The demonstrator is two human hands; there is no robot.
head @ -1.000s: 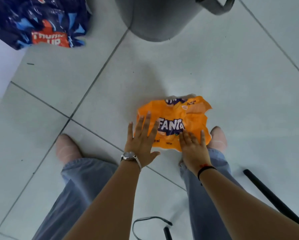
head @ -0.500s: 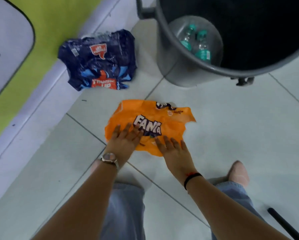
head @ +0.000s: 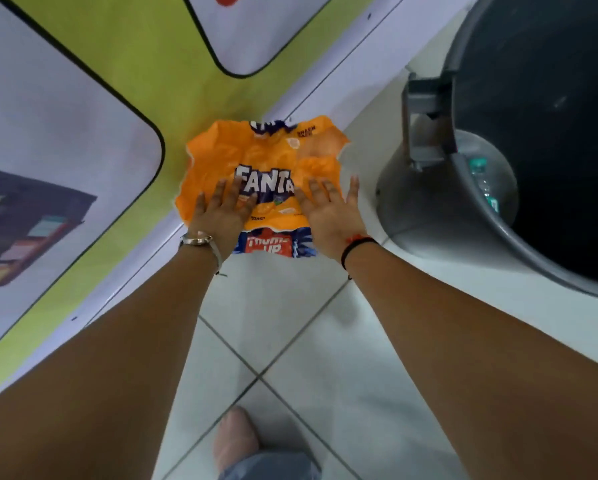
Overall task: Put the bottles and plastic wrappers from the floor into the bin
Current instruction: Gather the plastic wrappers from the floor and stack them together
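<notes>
- Two hands, the left hand (head: 221, 216) and the right hand (head: 332, 213), are flat and open, fingers spread, on a crinkly orange plastic Fanta wrapper (head: 263, 157).
- Its word reads upright; its top points away, toward the wall.
- It covers a blue plastic wrapper (head: 273, 244), beside the big grey round bin (head: 481, 209).
- Clear bottles with green labels (head: 481, 174) lie inside.

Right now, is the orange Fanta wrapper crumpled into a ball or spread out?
Spread out. The orange Fanta wrapper shows its full logo, with the left hand and right hand flat-fingered at its lower edge.
</notes>
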